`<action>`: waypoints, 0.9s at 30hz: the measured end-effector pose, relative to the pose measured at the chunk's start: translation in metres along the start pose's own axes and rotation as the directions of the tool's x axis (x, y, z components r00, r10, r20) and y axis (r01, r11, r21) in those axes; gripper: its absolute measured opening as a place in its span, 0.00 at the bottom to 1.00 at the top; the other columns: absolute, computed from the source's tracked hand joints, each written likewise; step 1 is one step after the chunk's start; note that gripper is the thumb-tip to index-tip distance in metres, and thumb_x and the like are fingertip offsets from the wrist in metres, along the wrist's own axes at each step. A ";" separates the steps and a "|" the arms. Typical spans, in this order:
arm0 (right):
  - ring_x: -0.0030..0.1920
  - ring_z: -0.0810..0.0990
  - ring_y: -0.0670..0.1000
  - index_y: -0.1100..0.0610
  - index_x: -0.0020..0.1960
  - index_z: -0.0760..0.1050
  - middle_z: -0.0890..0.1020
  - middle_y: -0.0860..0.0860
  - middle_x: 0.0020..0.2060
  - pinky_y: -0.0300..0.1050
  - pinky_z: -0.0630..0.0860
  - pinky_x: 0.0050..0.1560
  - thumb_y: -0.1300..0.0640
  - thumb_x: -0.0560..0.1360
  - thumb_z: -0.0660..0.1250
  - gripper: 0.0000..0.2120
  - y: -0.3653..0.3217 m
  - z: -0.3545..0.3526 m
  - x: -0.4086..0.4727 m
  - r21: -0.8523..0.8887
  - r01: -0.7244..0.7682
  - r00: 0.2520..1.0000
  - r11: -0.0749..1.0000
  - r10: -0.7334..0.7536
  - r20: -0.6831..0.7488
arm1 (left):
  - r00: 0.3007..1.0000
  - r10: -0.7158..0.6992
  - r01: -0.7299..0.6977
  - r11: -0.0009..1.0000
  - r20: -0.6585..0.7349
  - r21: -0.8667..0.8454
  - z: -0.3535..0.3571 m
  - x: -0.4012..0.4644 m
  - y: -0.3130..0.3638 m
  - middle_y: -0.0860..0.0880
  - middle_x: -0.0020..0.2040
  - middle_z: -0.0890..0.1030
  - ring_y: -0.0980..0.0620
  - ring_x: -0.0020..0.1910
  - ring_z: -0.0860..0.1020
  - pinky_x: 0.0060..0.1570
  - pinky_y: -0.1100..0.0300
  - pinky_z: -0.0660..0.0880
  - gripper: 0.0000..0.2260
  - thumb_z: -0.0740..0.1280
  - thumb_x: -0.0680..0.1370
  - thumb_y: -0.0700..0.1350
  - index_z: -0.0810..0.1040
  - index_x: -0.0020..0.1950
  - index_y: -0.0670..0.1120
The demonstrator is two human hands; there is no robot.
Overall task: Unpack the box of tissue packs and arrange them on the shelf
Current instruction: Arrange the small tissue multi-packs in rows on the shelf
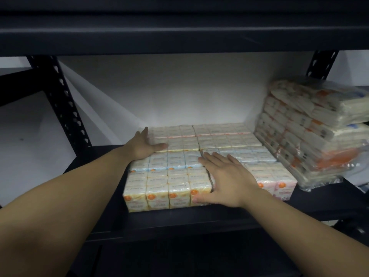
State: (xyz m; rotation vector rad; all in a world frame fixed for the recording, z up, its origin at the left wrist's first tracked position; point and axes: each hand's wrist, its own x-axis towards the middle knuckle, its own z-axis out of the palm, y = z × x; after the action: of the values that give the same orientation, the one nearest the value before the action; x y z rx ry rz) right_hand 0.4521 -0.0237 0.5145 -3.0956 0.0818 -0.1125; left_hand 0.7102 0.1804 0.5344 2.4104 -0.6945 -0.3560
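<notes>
Several wrapped bundles of small tissue packs (pixel 169 180) lie flat in two columns on the black shelf board (pixel 179 218). My left hand (pixel 142 145) lies flat, fingers straight, on the far left bundles near their left edge. With its fingers spread, my right hand (pixel 225 179) presses on top of the bundles at the seam between the two columns; its thumb reaches down the front face of the yellow bundle. The right front bundle is pink (pixel 279 180). No box is in view.
A leaning stack of larger tissue bags (pixel 305 132) in clear plastic stands at the right end of the shelf. The upper shelf beam (pixel 179 37) hangs close overhead. Perforated black uprights (pixel 65 108) stand at the back left and back right. A white wall is behind.
</notes>
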 end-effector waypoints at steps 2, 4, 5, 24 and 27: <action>0.83 0.44 0.48 0.44 0.84 0.42 0.44 0.44 0.83 0.54 0.42 0.82 0.13 0.63 0.55 0.61 0.001 -0.002 -0.001 0.030 0.004 1.000 1.000 -0.005 0.027 | 0.996 -0.078 0.072 0.982 0.031 0.172 -0.001 -0.004 0.004 0.45 0.79 0.62 0.40 0.72 0.71 0.69 0.44 0.72 0.51 0.66 0.67 0.79 0.54 0.82 0.54; 0.83 0.44 0.48 0.44 0.84 0.43 0.44 0.44 0.83 0.55 0.42 0.82 0.13 0.62 0.55 0.61 0.003 -0.005 -0.002 0.090 0.008 0.999 0.996 -0.012 0.049 | 0.995 -0.094 0.082 0.935 0.017 0.346 0.002 -0.010 0.011 0.42 0.84 0.48 0.36 0.81 0.55 0.76 0.38 0.60 0.52 0.57 0.70 0.81 0.46 0.84 0.55; 0.83 0.45 0.48 0.44 0.84 0.44 0.46 0.44 0.83 0.55 0.44 0.82 0.13 0.63 0.55 0.60 0.005 -0.007 -0.002 0.128 0.011 0.999 0.992 -0.017 0.050 | 0.997 -0.076 0.068 0.914 0.003 0.401 0.005 -0.016 0.018 0.41 0.84 0.45 0.37 0.83 0.48 0.78 0.36 0.53 0.51 0.53 0.70 0.82 0.45 0.85 0.55; 0.83 0.42 0.52 0.38 0.83 0.45 0.44 0.46 0.83 0.61 0.38 0.80 0.23 0.77 0.44 0.39 0.076 -0.014 0.040 0.129 -0.239 0.967 0.962 0.223 0.124 | 0.991 0.090 -0.128 0.855 0.099 0.503 0.054 -0.060 0.053 0.53 0.84 0.41 0.46 0.83 0.38 0.79 0.38 0.35 0.41 0.45 0.72 0.81 0.44 0.82 0.67; 0.83 0.42 0.52 0.39 0.83 0.46 0.44 0.46 0.84 0.61 0.38 0.80 0.24 0.77 0.45 0.39 0.075 -0.017 0.036 0.133 -0.231 0.969 0.964 0.215 0.125 | 0.989 0.123 -0.145 0.871 0.078 0.470 0.054 -0.064 0.055 0.53 0.85 0.44 0.48 0.83 0.41 0.79 0.40 0.37 0.40 0.47 0.74 0.80 0.47 0.83 0.65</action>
State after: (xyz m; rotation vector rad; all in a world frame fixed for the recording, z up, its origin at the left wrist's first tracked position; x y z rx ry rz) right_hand 0.4827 -0.1007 0.5308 -2.9128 0.3985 0.0575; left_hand 0.6139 0.1528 0.5312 2.7963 -1.0685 -0.1972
